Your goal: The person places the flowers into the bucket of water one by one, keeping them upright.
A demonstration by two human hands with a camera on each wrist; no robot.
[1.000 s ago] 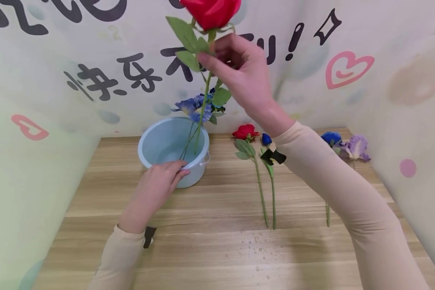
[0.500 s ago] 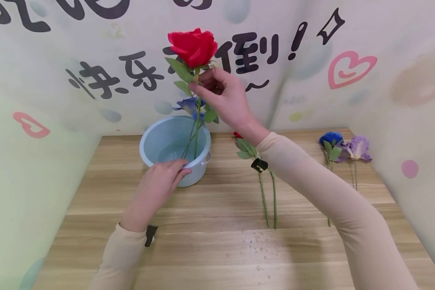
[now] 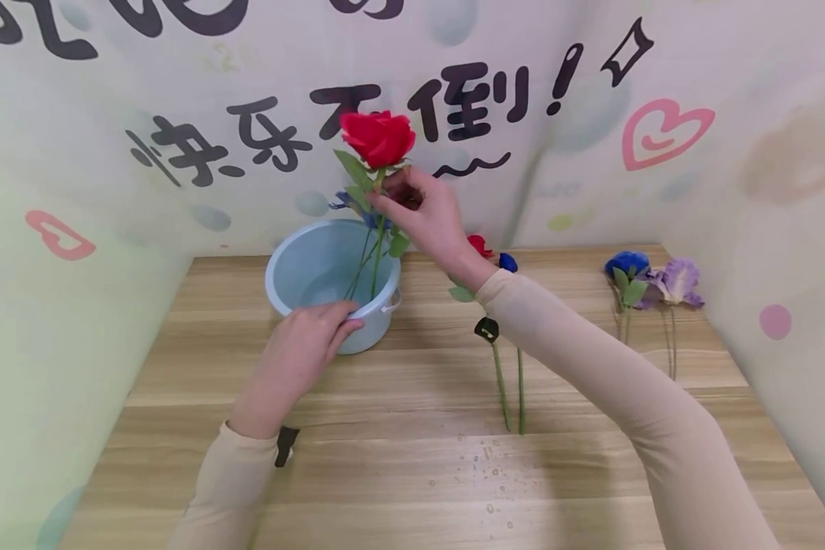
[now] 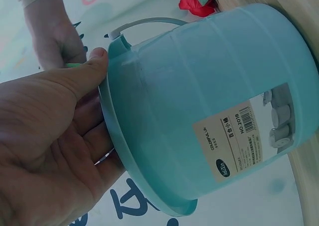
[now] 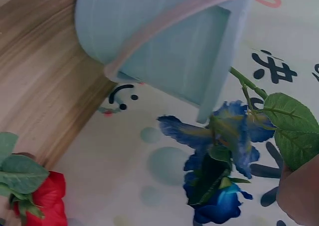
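Note:
A light blue bucket (image 3: pixel 373 334) stands upright at the back of the table. My left hand (image 3: pixel 301 347) grips its near rim; the left wrist view shows the thumb on the outside and the fingers reaching inside. With thumb and fingertips, my right hand (image 3: pixel 428 218) pinches the stem of a red rose (image 3: pixel 378 139) just under the bloom. The rose is nearly upright, its lower stem inside the bucket. A blue iris-like flower (image 5: pixel 184 131) and a blue rose (image 5: pixel 219 203) lean over the bucket's far right rim, partly hidden behind the red rose in the head view.
Right of the bucket lie a second red rose (image 3: pixel 480 245) and a blue bud (image 3: pixel 508 263), partly under my right forearm. Farther right are a blue rose (image 3: pixel 627 263) and a purple iris-like flower (image 3: pixel 679 281). Printed cloth walls enclose the wooden table (image 3: pixel 399 458).
My right hand has lowered the red rose, bringing its stem deeper into the bucket. The left hand stays on the rim.

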